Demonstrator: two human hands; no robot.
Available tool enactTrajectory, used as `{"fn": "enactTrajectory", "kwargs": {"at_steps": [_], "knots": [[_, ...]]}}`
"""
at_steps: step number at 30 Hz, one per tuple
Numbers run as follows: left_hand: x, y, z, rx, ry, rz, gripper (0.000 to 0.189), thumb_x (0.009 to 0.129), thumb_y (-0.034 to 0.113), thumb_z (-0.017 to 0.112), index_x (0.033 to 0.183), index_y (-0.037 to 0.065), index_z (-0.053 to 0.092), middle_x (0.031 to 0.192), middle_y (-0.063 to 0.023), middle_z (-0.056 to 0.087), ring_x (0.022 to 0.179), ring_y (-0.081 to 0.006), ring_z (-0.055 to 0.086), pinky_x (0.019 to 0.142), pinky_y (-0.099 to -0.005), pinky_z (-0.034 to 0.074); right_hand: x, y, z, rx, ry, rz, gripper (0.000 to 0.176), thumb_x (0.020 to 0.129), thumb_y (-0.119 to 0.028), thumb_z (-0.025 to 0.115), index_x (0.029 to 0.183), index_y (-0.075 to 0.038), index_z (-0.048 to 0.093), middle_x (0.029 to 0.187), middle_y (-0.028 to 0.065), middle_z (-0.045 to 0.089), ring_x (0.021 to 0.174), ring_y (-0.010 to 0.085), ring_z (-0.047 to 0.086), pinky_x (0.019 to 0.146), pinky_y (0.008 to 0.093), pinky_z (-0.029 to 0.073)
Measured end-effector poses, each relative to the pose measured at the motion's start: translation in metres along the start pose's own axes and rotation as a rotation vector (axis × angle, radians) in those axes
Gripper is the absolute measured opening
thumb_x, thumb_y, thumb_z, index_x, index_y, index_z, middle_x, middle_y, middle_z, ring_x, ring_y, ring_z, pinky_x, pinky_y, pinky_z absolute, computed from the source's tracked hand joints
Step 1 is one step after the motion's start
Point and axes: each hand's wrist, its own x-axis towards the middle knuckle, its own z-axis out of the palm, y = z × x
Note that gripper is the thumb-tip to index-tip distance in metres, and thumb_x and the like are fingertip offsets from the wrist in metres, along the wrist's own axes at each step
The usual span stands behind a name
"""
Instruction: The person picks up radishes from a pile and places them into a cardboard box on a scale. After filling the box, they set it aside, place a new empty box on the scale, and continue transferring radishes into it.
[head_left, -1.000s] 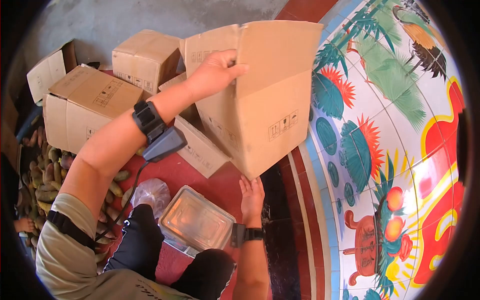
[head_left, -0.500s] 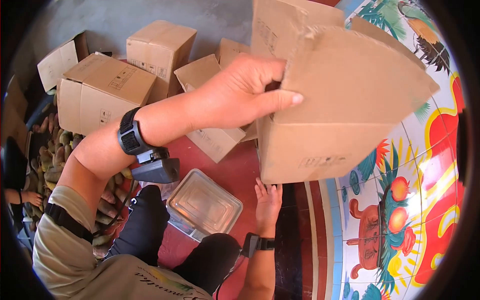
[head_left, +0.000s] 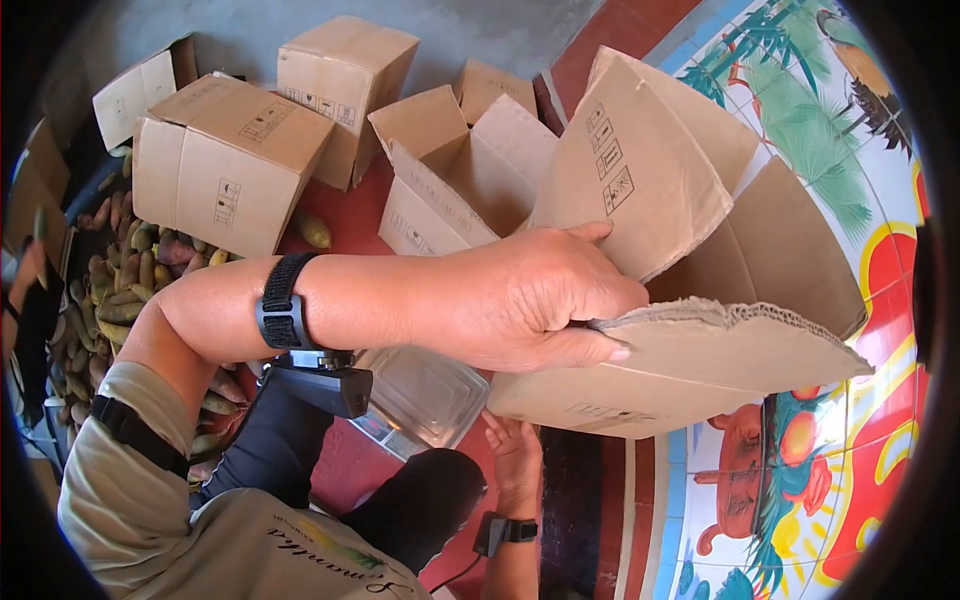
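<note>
My left hand [head_left: 560, 300] reaches across and is closed on the edge of a cardboard box [head_left: 700, 360], thumb on the outside of a flap. The box is tilted, its flaps spread and its opening showing at the top; a flap with printed symbols [head_left: 635, 165] stands up beyond my hand. Below the box's lower left corner is my right hand [head_left: 515, 460], fingers stretched out with their tips right at its bottom edge. A clear plastic container with a lid [head_left: 430, 390] sits on the red floor by my knees, partly covered by my left forearm.
Two cardboard boxes [head_left: 230, 165] [head_left: 345, 80] stand at the back left, and an open-topped box [head_left: 430, 215] lies behind my forearm. Sweet-potato-like tubers [head_left: 115, 270] are heaped at left. Another person's hand [head_left: 30, 275] shows at the far left. A painted tile wall [head_left: 830, 440] runs along the right.
The held box has tipped and come lower, so its opening and printed flap now show. My left hand has moved down with it, and my right hand is slightly lower.
</note>
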Motion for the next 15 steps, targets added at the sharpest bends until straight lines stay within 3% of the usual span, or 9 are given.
{"fn": "enactTrajectory", "kwargs": {"at_steps": [2, 5, 7, 11, 15], "knots": [[-0.004, 0.006, 0.006, -0.021, 0.003, 0.017, 0.013, 0.083, 0.016, 0.060, 0.083, 0.003, 0.056, 0.071, -0.0081, 0.054, 0.071, -0.0291, 0.056, 0.100, -0.0532, 0.026, -0.011, 0.008, -0.001, 0.040, 0.009, 0.024, 0.047, 0.085, -0.031, 0.054, 0.122, -0.002, 0.044, 0.121, 0.0171, 0.050, 0.111, 0.0338, 0.049, 0.080, 0.0334, 0.045], [-0.014, 0.017, 0.010, -0.044, -0.063, -0.002, 0.012, 0.084, 0.016, 0.053, 0.088, 0.005, 0.054, 0.077, -0.0099, 0.058, 0.083, -0.0321, 0.056, 0.097, -0.0604, 0.024, -0.027, 0.023, -0.001, 0.112, 0.025, 0.066, 0.046, 0.085, -0.029, 0.054, 0.121, -0.001, 0.045, 0.122, 0.0178, 0.049, 0.113, 0.0340, 0.047, 0.081, 0.0330, 0.045], [-0.019, 0.027, 0.011, -0.063, -0.071, 0.046, 0.016, 0.084, 0.018, 0.057, 0.081, 0.003, 0.056, 0.068, -0.0090, 0.052, 0.068, -0.0297, 0.055, 0.098, -0.0552, 0.027, -0.037, 0.029, -0.001, 0.131, 0.026, 0.085, 0.045, 0.085, -0.028, 0.054, 0.120, -0.001, 0.045, 0.122, 0.0181, 0.049, 0.114, 0.0342, 0.046, 0.081, 0.0328, 0.045], [-0.022, 0.051, 0.003, -0.074, -0.097, 0.111, 0.018, 0.085, 0.019, 0.056, 0.080, 0.002, 0.055, 0.066, -0.0094, 0.050, 0.066, -0.0300, 0.054, 0.097, -0.0561, 0.027, -0.052, 0.033, 0.007, 0.194, -0.018, 0.090, 0.046, 0.084, -0.027, 0.056, 0.120, 0.000, 0.046, 0.123, 0.0187, 0.048, 0.116, 0.0349, 0.044, 0.081, 0.0326, 0.046], [-0.035, 0.063, -0.002, -0.046, -0.080, 0.090, 0.015, 0.082, 0.018, 0.052, 0.078, 0.004, 0.049, 0.070, -0.0117, 0.054, 0.075, -0.0346, 0.054, 0.094, -0.0520, 0.027, -0.060, 0.036, 0.014, 0.238, -0.036, 0.114, 0.046, 0.081, -0.020, 0.058, 0.119, 0.001, 0.046, 0.123, 0.0185, 0.048, 0.117, 0.0354, 0.042, 0.082, 0.0345, 0.047]]}}
